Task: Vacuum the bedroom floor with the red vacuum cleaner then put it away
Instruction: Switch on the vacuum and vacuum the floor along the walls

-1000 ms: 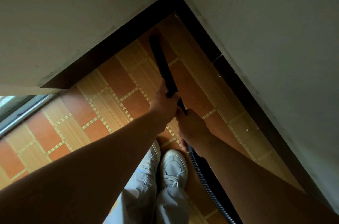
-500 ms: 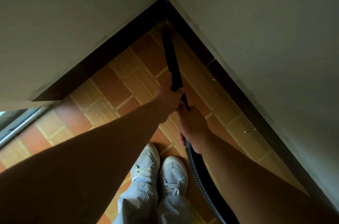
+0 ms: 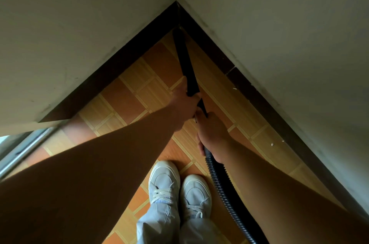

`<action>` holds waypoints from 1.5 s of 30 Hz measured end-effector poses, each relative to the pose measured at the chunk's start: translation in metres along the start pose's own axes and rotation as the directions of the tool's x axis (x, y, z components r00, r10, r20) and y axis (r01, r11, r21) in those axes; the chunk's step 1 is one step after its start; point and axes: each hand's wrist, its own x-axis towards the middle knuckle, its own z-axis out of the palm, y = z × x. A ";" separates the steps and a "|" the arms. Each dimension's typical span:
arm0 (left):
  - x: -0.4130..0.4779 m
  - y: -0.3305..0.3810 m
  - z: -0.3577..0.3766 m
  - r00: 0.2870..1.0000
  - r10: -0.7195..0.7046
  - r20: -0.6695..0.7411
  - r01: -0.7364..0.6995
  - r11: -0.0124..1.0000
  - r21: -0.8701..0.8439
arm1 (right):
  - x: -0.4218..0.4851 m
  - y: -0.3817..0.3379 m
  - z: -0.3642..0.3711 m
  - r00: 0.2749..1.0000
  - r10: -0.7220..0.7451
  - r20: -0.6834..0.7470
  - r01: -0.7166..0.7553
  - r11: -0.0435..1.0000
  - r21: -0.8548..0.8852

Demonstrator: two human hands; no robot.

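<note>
Your left hand (image 3: 186, 101) is clenched around the black wand (image 3: 184, 61) of the vacuum cleaner, and your right hand (image 3: 211, 135) grasps it just behind, at the place where the ribbed hose (image 3: 221, 185) begins. The two hands are nearly touching each other. Ahead of your left hand the wand runs down to the corner (image 3: 177, 23) of the room, and its tip sits at the dark skirting board (image 3: 249, 87), very close or touching; I cannot tell which. The red body of the machine is not in view, so I cannot say where it stands.

Several things can go wrong from here, in my judgement. If you push further forward, the tip can knock against the skirting board and mark it. The hose passes behind your right hand and close beside your right shoe (image 3: 196, 193), so a step backward can catch it and pull the machine, or make you stumble. To the right of your right hand, some small white crumbs (image 3: 272, 144) lie on the floor (image 3: 139, 91) along the wall. They can be missed if you leave the corner too quickly.
</note>
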 end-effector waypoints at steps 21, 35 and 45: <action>-0.015 -0.015 0.000 1.000 -0.018 0.021 0.017 0.999 0.051 | -0.019 0.015 0.010 1.000 0.027 -0.002 -0.027 0.999 0.042; -0.031 -0.039 0.001 0.999 -0.044 0.010 0.044 0.998 0.037 | -0.032 0.035 0.016 1.000 0.009 -0.010 -0.008 1.000 0.010; -0.016 -0.021 -0.008 1.000 0.016 0.017 -0.017 0.995 0.101 | -0.016 0.018 0.022 1.000 -0.021 0.001 0.021 0.998 0.052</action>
